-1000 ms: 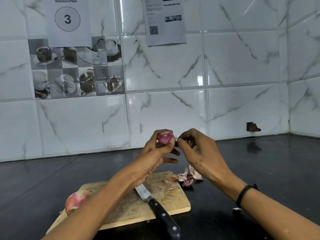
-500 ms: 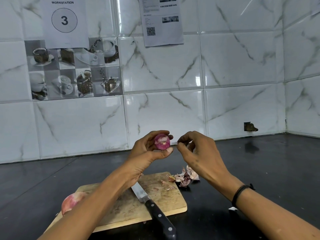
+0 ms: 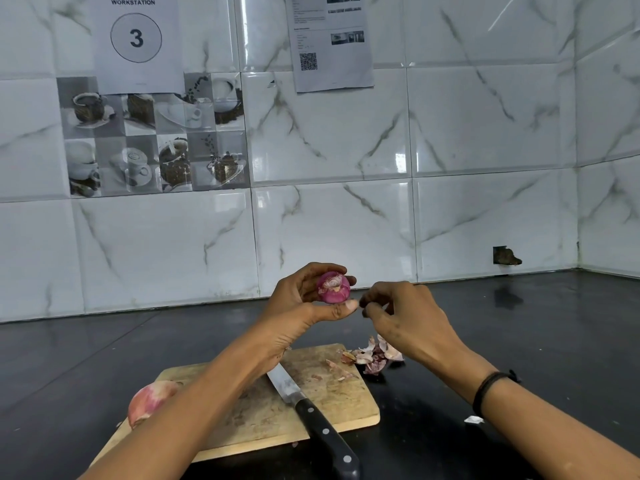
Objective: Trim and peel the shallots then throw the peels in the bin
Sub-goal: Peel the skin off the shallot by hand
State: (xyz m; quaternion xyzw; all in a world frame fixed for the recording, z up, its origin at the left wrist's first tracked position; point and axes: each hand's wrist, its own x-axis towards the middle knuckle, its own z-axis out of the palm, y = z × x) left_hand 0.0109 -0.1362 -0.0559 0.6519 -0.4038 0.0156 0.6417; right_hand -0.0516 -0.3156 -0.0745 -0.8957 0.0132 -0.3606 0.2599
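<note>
The left hand [image 3: 298, 303] holds one purple shallot [image 3: 333, 287] in its grip above the far edge of the cutting board [image 3: 263, 407]. The right hand [image 3: 405, 317] hovers just beside it, fingertips pinched; whether it holds anything cannot be told. A second shallot [image 3: 147, 400] sits at the board's left edge, one knife [image 3: 311, 410] lies across the board, and one peel pile [image 3: 372, 355] lies off its far right corner. The dark table [image 3: 536, 341] lies open to the right.

Two shallots: one purple shallot [image 3: 333, 287] held up in a hand, and one paler shallot [image 3: 149, 400] resting on the board. One wooden cutting board [image 3: 263, 410]. One black-handled knife [image 3: 311, 412]. One pile of peels [image 3: 372, 355]. Two paper sheets on the wall: a workstation sign [image 3: 135, 39] and a QR-code notice [image 3: 330, 39].
</note>
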